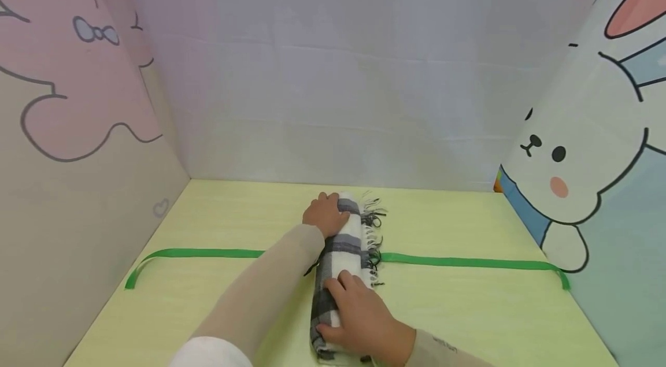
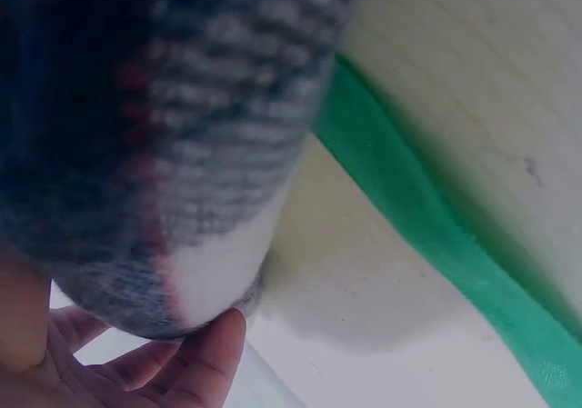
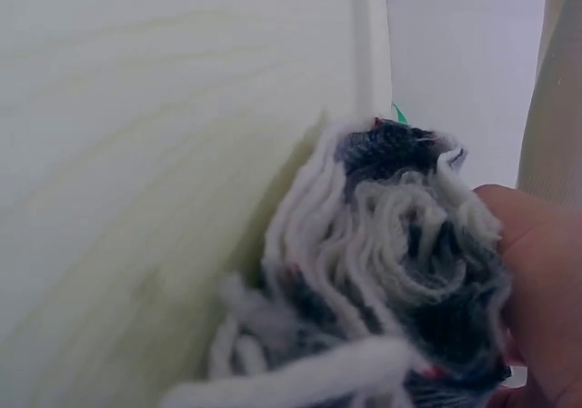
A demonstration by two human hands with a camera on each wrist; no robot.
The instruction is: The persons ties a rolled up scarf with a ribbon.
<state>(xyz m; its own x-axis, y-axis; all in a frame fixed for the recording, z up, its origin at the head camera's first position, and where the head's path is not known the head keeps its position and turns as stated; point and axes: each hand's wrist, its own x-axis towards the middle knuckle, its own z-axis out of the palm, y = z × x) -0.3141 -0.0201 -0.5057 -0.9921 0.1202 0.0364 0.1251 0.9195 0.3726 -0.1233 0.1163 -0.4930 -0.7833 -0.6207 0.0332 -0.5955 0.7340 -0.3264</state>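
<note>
A plaid scarf (image 1: 346, 263) in white, grey and black lies rolled into a long bundle, pointing away from me. Its fringe (image 1: 372, 240) spills out along the right side. My left hand (image 1: 325, 215) grips the far end of the roll, fingers curled round it in the left wrist view. At the near end my right hand (image 1: 364, 318) holds the roll, with its thumb on the left side and fingers over the top. The right wrist view shows the coiled layers of the scarf (image 3: 400, 244) end-on, beside the right hand (image 3: 546, 290).
A green ribbon (image 1: 468, 263) runs across the pale yellow table (image 1: 224, 211), passing beneath the roll, its ends curling at both sides. A white curtain-like backdrop (image 1: 333, 78) rises at the back. Side panels carry a pink cartoon figure (image 1: 99, 84) and a white rabbit (image 1: 588, 124).
</note>
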